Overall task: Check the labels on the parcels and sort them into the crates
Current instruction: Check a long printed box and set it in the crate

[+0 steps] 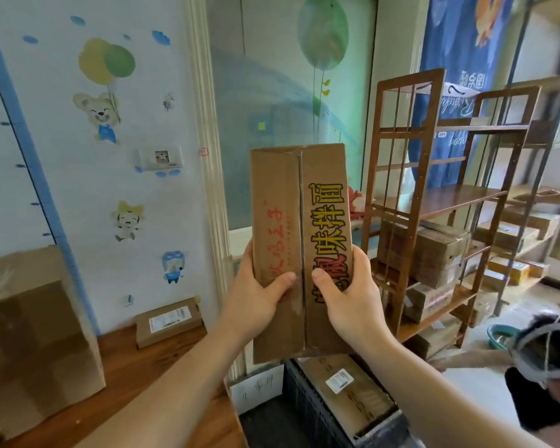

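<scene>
One parcel (299,205) between both hands (259,295) (349,299)

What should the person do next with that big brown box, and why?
Probably turn the box over. The left hand and right hand hold it up, but this side shows only printed writing and a seam, no white label like the parcel below has.

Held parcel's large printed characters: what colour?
Yellow with black outlines on the brown parcel, clearest in the head view.
</scene>
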Action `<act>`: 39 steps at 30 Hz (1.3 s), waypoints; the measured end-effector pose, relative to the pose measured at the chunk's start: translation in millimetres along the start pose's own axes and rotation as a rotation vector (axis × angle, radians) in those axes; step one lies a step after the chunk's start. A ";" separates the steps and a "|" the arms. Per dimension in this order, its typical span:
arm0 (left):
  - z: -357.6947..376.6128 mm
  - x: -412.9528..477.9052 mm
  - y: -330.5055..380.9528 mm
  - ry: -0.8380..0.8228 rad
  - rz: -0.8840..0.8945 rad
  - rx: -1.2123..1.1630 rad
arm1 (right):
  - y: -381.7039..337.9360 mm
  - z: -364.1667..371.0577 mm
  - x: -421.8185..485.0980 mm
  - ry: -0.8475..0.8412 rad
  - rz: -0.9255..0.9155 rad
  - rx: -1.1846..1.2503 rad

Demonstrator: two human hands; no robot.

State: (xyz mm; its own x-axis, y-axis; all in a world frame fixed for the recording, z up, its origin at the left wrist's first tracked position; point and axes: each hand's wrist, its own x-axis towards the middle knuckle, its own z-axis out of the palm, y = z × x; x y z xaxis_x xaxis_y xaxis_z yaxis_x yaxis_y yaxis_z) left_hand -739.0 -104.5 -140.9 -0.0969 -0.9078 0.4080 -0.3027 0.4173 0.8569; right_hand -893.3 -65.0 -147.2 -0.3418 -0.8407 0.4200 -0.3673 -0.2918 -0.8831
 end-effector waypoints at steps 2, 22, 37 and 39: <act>4.3 17.6 -12.6 -0.025 -0.017 -0.022 | 8.2 6.9 14.8 0.006 0.018 -0.016; 56.6 123.6 -118.3 -0.165 -0.219 -0.039 | 110.8 58.0 115.7 -0.051 0.237 -0.109; 192.2 155.2 -101.4 0.009 -0.479 -0.205 | 208.5 -34.5 206.1 -0.255 0.288 -0.040; 213.8 156.2 -101.8 0.083 -0.563 -0.175 | 220.3 -49.3 215.5 -0.277 0.291 -0.050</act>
State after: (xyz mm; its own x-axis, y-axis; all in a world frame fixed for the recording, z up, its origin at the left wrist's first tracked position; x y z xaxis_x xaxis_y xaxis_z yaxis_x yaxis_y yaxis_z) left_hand -926.0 -297.5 -231.8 0.1101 -0.9881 -0.1072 -0.1246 -0.1207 0.9848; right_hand -1090.5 -288.0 -240.9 -0.1944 -0.9780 0.0759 -0.3339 -0.0068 -0.9426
